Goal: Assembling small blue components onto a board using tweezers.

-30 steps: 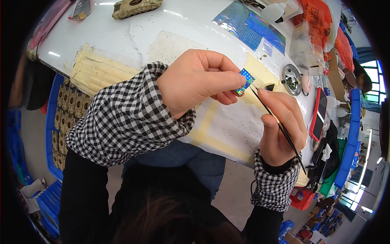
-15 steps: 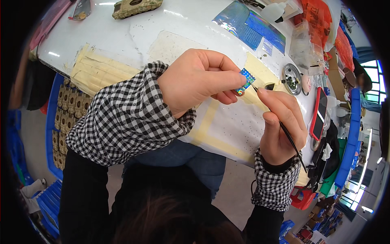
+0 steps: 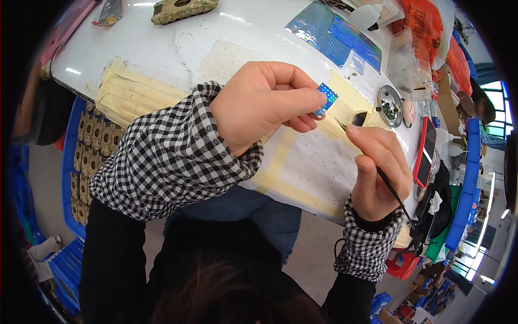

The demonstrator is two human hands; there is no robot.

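Note:
My left hand [image 3: 272, 102] is closed, pinching a small, shiny blue holographic sheet [image 3: 327, 99] between thumb and fingers. Rows of small light marks show on the sheet. My right hand [image 3: 380, 170] grips a thin black pointed tool [image 3: 389, 185] like a pen; whether it is tweezers or a fine brush I cannot make out. Its tip stands just below and right of the sheet, apart from it. Below both hands lies white paper [image 3: 307, 167] edged with yellowish tape and dotted with tiny dark specks.
Larger holographic sheets [image 3: 324, 35] lie at the far side. A camouflage model hull [image 3: 183, 9] sits far left on the table. At right are a round metal dish [image 3: 389, 105] with small dark bits and a red-edged phone [image 3: 424, 151]. A blue crate [image 3: 67, 178] of similar hulls stands lower left.
My right hand has drawn slightly down and right, taking the tool's tip away from the sheet. The sheet has tilted a little in my left hand.

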